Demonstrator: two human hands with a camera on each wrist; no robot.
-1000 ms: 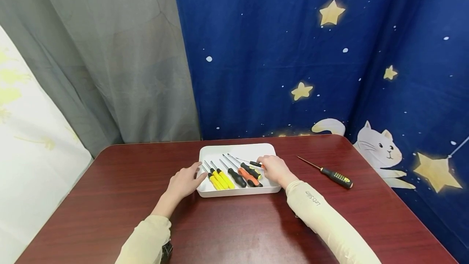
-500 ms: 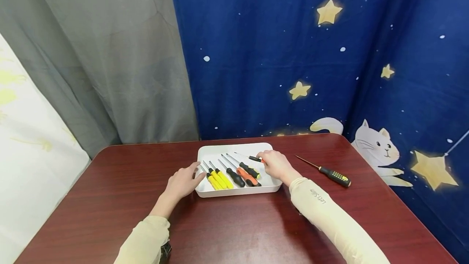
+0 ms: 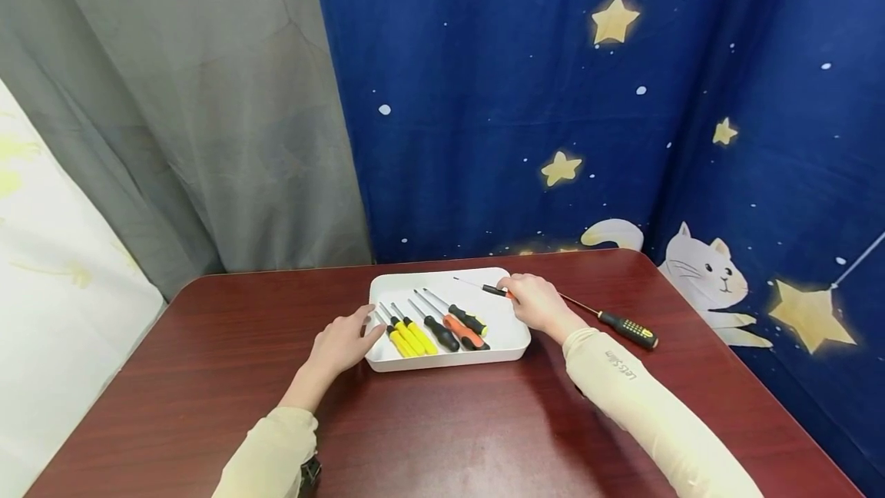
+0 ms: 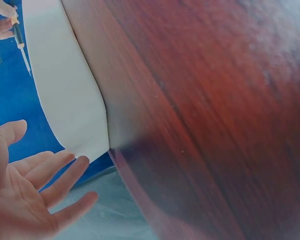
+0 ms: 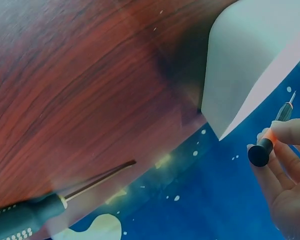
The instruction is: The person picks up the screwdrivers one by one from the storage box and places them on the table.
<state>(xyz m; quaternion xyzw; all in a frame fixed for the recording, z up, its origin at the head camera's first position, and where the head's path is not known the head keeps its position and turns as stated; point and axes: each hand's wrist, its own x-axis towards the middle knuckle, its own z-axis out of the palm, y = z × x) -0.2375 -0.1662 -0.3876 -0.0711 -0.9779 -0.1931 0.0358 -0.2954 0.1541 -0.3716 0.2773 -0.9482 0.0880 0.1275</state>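
My right hand [image 3: 541, 303] pinches a small black-and-orange screwdriver [image 3: 493, 290] above the right part of a white tray [image 3: 448, 360]. In the right wrist view thumb and fingers close round the handle of this screwdriver [image 5: 271, 136], its thin shaft pointing away. My left hand [image 3: 342, 342] is at the tray's left end, fingers spread, fingertips right at the wall [image 4: 65, 80] in the left wrist view. Lying side by side in the tray are several yellow-handled screwdrivers [image 3: 409, 336], a black-handled one [image 3: 442, 333], an orange-and-black one [image 3: 462, 331] and a black-and-yellow one [image 3: 468, 320].
Right of the tray a larger screwdriver [image 3: 626, 329] with a black, yellow-dotted handle lies on the dark red wooden table [image 3: 429, 429]. Behind the table's far edge hang a grey curtain [image 3: 207, 121] and a blue star-patterned one [image 3: 477, 98].
My right hand has moved right with the small screwdriver, away from the row of other screwdrivers. The left hand stays by the tray's left end. The head view has shifted slightly.
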